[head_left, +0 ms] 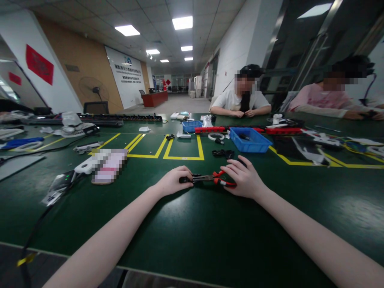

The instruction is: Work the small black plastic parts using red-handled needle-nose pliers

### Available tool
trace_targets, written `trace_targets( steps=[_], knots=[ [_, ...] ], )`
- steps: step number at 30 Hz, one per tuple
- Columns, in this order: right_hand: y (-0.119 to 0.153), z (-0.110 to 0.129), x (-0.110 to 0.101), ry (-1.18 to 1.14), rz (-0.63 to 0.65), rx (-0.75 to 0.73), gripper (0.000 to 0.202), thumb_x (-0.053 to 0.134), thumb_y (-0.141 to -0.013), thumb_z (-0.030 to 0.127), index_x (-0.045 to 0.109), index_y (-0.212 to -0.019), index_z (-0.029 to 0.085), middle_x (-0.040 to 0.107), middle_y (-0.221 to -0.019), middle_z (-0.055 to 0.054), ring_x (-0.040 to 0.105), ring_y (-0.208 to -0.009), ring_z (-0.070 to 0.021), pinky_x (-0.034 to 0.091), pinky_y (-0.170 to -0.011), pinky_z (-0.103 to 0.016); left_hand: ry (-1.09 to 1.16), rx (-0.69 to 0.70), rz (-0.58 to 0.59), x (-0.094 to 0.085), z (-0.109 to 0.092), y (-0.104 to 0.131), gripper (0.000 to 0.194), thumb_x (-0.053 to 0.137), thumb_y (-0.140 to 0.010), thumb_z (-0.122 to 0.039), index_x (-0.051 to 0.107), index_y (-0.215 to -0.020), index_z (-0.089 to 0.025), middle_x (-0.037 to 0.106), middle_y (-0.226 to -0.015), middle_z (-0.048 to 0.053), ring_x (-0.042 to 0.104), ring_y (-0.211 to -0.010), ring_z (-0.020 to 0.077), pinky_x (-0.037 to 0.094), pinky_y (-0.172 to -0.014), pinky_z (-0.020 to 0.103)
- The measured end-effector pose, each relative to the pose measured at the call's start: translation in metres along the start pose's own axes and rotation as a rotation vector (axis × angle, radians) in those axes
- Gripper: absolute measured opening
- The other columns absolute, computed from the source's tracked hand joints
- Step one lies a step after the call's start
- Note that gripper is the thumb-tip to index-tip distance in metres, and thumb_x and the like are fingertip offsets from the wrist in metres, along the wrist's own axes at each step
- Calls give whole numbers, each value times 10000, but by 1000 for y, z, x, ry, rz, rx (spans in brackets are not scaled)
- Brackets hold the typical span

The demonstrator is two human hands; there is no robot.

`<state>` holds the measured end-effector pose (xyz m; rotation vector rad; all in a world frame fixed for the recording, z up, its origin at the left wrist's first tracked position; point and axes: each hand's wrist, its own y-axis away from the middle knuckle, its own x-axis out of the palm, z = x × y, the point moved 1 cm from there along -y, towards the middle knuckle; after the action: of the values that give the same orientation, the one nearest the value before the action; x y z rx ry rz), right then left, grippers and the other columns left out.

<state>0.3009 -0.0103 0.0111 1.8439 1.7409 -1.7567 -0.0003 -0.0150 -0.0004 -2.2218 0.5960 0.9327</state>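
My left hand (175,179) is closed, thumb and fingers pinching a small dark object (183,180) whose kind I cannot make out. From it, a thin dark part reaches right to the jaws of a pair of long-nose pliers (213,178) with red and black handles. My right hand (244,178) holds these handles, which are spread apart, with the fingers bent around and over them. Both hands are low over the green table (192,228). Just beyond the pliers lies a black cable or connector bundle (223,153).
A blue bin (250,141) stands behind my right hand, and a smaller blue bin (192,127) farther back. A power strip (93,161) and its cable lie left. Yellow tape (183,158) marks the table. Two people sit across, one in a white shirt (223,102).
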Motion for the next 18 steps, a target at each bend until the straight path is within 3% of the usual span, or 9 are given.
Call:
trace_targets(
  steps=[18],
  knots=[
    [-1, -2, -1, -62, 102, -26, 378, 601, -787, 400, 653, -1081, 169, 715, -951, -108, 610, -1011, -276, 302, -1087, -509, -12, 14, 43, 2, -6, -1, 86, 694, -858, -223, 670, -933, -187, 627, -1128, 60, 623, -1038, 200, 513, -930, 356]
  ],
)
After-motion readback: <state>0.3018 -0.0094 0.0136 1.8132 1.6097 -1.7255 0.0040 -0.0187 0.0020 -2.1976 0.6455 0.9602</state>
